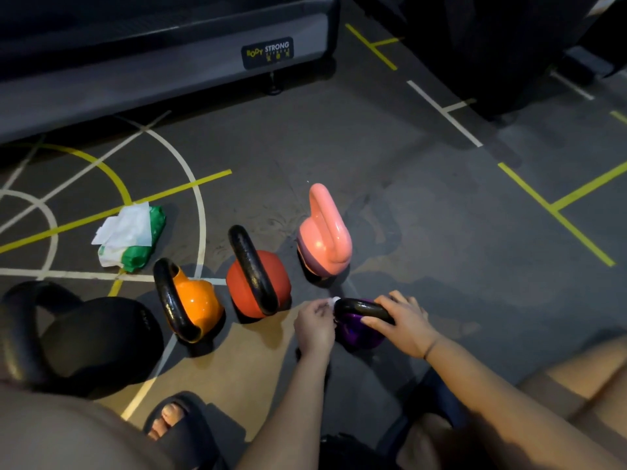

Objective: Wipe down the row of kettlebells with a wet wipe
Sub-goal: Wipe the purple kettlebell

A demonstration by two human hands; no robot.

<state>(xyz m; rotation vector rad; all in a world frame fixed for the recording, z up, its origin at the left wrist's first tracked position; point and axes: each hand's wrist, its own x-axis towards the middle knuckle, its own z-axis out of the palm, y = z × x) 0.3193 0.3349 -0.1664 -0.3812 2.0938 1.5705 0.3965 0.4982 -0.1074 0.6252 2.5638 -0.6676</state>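
Several kettlebells stand on the gym floor: a big black one (101,337) at the left, an orange one (195,301), a red one (259,283), a pink one (324,235) and a small purple one (359,334) nearest me. My right hand (403,322) grips the purple kettlebell's black handle. My left hand (314,325) pinches a small white wet wipe (334,301) against the handle's left end.
A green pack of wet wipes (130,237) with a white sheet pulled out lies on the floor at the left. A grey machine base (163,62) runs along the back. My sandalled foot (176,422) and knees are at the bottom.
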